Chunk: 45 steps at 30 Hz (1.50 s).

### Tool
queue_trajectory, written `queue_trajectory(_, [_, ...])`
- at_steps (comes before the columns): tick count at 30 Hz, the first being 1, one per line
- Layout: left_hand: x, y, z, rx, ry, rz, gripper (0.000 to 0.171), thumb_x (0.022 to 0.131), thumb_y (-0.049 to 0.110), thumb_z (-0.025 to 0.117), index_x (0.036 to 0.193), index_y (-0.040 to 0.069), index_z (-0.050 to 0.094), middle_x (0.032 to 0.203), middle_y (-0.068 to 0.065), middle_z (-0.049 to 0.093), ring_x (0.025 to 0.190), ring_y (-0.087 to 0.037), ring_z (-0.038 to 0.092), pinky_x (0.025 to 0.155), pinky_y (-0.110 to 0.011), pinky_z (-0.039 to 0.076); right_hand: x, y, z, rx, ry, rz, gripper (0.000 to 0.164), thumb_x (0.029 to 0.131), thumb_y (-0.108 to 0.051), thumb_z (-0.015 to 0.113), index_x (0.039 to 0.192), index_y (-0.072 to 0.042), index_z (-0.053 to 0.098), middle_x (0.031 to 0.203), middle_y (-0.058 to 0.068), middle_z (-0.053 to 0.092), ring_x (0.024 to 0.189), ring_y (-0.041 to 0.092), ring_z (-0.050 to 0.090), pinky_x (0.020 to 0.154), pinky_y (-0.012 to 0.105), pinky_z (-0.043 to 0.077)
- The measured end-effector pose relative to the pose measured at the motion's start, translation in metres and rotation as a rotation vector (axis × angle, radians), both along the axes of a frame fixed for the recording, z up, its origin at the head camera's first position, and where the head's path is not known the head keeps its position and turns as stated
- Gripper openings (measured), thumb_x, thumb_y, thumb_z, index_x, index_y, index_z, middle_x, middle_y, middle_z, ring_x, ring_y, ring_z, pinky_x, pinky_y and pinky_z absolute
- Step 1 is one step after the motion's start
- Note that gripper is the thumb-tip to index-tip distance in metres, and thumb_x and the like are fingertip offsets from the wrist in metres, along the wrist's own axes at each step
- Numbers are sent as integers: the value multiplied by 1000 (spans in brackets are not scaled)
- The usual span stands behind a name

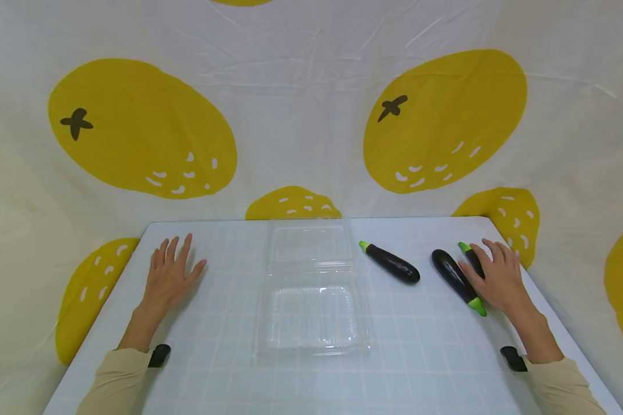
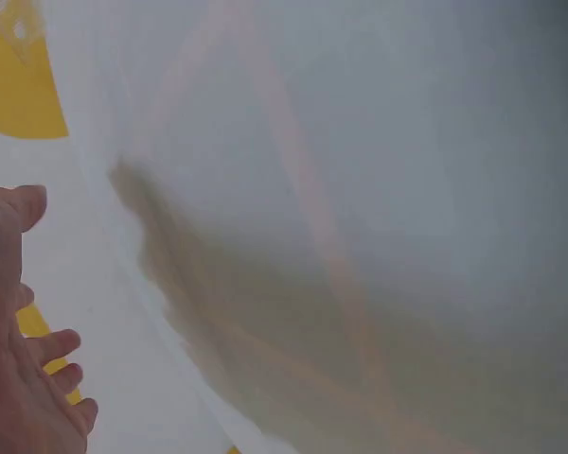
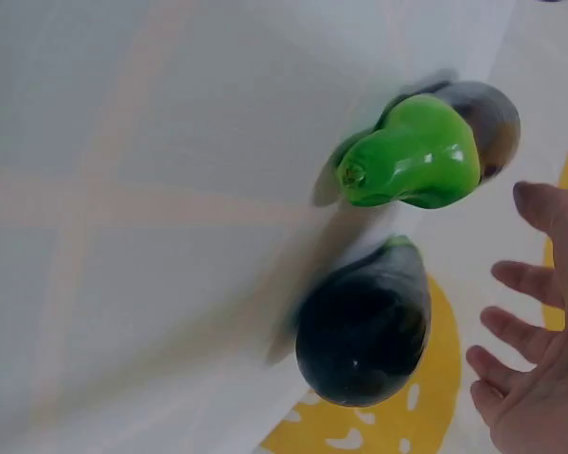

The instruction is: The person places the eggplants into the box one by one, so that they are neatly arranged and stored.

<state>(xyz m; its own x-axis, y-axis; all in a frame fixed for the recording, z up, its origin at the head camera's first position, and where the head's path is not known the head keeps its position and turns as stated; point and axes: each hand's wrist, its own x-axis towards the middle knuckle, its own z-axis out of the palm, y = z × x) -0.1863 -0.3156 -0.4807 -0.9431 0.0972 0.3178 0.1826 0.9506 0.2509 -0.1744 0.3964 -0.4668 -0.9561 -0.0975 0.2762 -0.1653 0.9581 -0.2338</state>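
My left hand (image 1: 168, 276) is spread over the left side of the table, fingers apart and holding nothing. On the right, my right hand (image 1: 498, 279) hovers with loose fingers above a dark eggplant (image 1: 476, 262), hiding part of it. Another eggplant (image 1: 453, 274) lies just left of that hand, its green stem toward me. In the right wrist view the fingers stand apart from both the green-stemmed eggplant (image 3: 417, 156) and the lower eggplant (image 3: 364, 326). A third eggplant (image 1: 391, 263) lies nearer the middle, stem pointing away to the left.
A clear plastic clamshell box (image 1: 311, 351) stands unfolded at the table's middle, its lid (image 1: 311, 242) toward the back. The pale checked table (image 1: 202, 369) ends at a fabric backdrop (image 1: 301, 115) with yellow fruit prints.
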Motion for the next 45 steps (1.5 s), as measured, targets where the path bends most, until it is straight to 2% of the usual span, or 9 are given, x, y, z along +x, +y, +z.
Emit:
queue_trajectory(2, [0, 3, 1, 25, 55, 3, 67, 101, 29, 61, 152, -7, 37, 141, -40, 40, 135, -58, 32, 114, -68, 22, 1, -5, 2, -25, 65, 3, 51, 101, -27, 62, 136, 10, 51, 143, 39, 38, 132, 58, 30, 114, 73, 17])
queue_trajectory(5, [1, 7, 1, 67, 114, 20, 56, 99, 20, 64, 142, -12, 48, 131, -40, 48, 124, -58, 43, 106, -69, 33, 1, -10, 4, -68, 122, 5, 42, 98, -15, 66, 129, 12, 58, 135, 38, 48, 126, 56, 40, 108, 72, 30])
queue_trajectory(10, [2, 17, 5, 133, 89, 51, 50, 100, 16, 65, 139, -12, 51, 130, -39, 51, 118, -57, 50, 99, -68, 41, 1, -17, 4, -134, 148, 18, 39, 97, -11, 69, 126, 13, 61, 130, 35, 54, 120, 54, 47, 98, 71, 40])
queue_trajectory(16, [3, 28, 8, 178, 5, 59, 51, 103, 18, 62, 142, -11, 49, 133, -40, 50, 121, -56, 49, 98, -68, 41, 3, -28, 3, -177, 192, 82, 36, 93, -4, 71, 125, 11, 63, 128, 33, 57, 115, 52, 52, 94, 68, 43])
queue_trajectory(23, [6, 41, 11, 245, -19, 38, 53, 104, 21, 60, 145, -10, 47, 138, -39, 48, 126, -56, 47, 100, -69, 41, 7, -44, 9, -190, 154, 84, 37, 95, -7, 71, 128, 8, 62, 133, 31, 54, 121, 51, 49, 97, 69, 42])
queue_trajectory(29, [6, 54, 13, 305, -67, 36, 54, 105, 24, 59, 148, -7, 46, 142, -36, 47, 131, -53, 45, 106, -67, 38, 7, -54, 9, -197, 167, 123, 35, 98, -9, 68, 128, 7, 62, 133, 31, 55, 123, 50, 49, 100, 68, 39])
queue_trajectory(33, [8, 63, 11, 341, -67, 22, 54, 105, 25, 59, 148, -6, 47, 141, -34, 49, 131, -51, 47, 107, -66, 38, 7, -61, 10, -199, 153, 132, 35, 98, -10, 68, 128, 6, 62, 132, 29, 55, 124, 50, 49, 102, 68, 39])
queue_trajectory(41, [12, 82, 9, 405, -60, -17, 52, 105, 24, 62, 147, -4, 49, 138, -28, 53, 119, -42, 56, 99, -60, 46, 3, -76, 9, -217, 82, 123, 41, 97, -9, 70, 134, 5, 58, 136, 29, 53, 125, 48, 49, 103, 67, 40])
queue_trajectory(45, [15, 90, 10, 439, -69, -36, 52, 104, 23, 63, 147, -2, 49, 139, -27, 53, 119, -41, 57, 98, -59, 48, 2, -84, 7, -226, 95, 149, 42, 96, -9, 71, 134, 5, 58, 135, 29, 54, 123, 47, 51, 102, 65, 41])
